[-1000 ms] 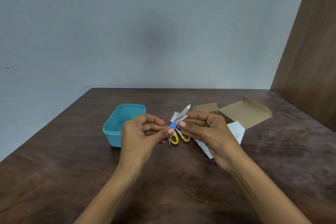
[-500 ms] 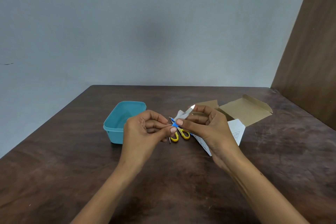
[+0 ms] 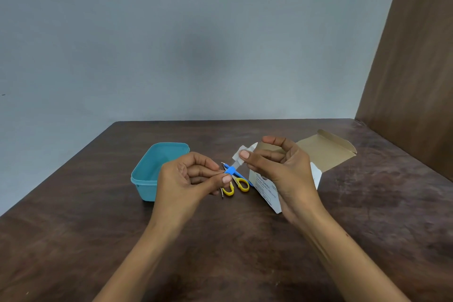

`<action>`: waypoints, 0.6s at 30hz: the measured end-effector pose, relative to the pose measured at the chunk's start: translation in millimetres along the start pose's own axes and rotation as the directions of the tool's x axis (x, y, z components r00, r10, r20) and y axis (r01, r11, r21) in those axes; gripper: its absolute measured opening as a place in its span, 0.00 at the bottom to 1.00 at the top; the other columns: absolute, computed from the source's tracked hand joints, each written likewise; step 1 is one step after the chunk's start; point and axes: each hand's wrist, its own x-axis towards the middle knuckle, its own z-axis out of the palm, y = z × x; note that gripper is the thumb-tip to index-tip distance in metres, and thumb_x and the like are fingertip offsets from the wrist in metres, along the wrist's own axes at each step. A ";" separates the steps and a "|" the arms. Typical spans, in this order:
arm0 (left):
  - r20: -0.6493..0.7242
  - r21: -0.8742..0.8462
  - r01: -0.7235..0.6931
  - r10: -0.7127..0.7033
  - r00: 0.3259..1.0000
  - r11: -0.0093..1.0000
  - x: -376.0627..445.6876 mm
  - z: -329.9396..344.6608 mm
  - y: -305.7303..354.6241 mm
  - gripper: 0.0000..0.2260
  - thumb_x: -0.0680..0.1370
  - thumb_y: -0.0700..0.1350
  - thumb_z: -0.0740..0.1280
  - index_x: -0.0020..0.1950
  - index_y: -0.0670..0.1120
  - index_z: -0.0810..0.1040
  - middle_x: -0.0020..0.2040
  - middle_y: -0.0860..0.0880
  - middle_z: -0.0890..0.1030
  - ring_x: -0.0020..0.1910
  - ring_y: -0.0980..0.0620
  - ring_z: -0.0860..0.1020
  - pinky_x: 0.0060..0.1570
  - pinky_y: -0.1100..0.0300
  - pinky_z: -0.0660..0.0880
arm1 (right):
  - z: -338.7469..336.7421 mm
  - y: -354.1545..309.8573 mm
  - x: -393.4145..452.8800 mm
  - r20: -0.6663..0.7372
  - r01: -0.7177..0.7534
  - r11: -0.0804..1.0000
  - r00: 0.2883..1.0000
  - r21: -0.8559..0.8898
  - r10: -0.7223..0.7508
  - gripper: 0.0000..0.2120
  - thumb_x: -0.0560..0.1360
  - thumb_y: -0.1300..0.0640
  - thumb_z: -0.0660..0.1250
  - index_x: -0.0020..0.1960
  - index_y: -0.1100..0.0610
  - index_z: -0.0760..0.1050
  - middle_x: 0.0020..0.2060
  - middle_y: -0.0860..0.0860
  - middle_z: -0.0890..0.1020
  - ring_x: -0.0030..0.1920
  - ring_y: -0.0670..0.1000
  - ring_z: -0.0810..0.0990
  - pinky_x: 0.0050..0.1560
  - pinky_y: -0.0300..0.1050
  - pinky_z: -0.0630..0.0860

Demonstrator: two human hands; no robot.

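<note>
Fingers of the left hand [image 3: 181, 179] pinch the slim blue-collared tool [image 3: 231, 170] at frame centre; its long axis slants up-right into the white folded wipe [image 3: 238, 151], pinched round its tip by the right hand [image 3: 284, 169]

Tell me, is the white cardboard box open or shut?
Open: the white cardboard box has its brown flap folded back.

Two bare hands and forearms, seen from the wearer's own head.
The left hand [image 3: 186, 179] and right hand [image 3: 284, 174] have short, rounded nails (the thumbnails show plainest). The left forearm [image 3: 147, 252] and right forearm [image 3: 343, 262] run uncovered to the lower edge; a small dark speck marks the right one.
</note>
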 end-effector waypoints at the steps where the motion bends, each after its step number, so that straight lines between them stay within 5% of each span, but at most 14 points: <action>1: 0.000 -0.002 -0.001 0.001 1.000 1.000 0.3 -0.6 -0.1 0.12 0.60 0.39 0.76 0.40 0.38 0.78 0.35 0.42 0.85 0.33 0.47 0.84 0.30 0.63 0.79 | -0.6 -1.0 0.3 -0.004 0.011 1.000 1.000 0.008 -0.011 0.22 0.63 0.66 0.77 0.53 0.59 0.72 0.34 0.52 0.86 0.33 0.45 0.83 0.33 0.32 0.75; 18: -0.014 0.028 0.013 -0.012 1.000 1.000 0.0 -2.8 1.4 0.11 0.63 0.35 0.76 0.41 0.37 0.78 0.34 0.44 0.85 0.32 0.50 0.84 0.30 0.64 0.79 | -5.9 1.7 5.1 0.011 0.070 0.997 0.998 -0.025 -0.070 0.23 0.62 0.68 0.77 0.53 0.59 0.73 0.36 0.52 0.86 0.39 0.48 0.85 0.38 0.36 0.77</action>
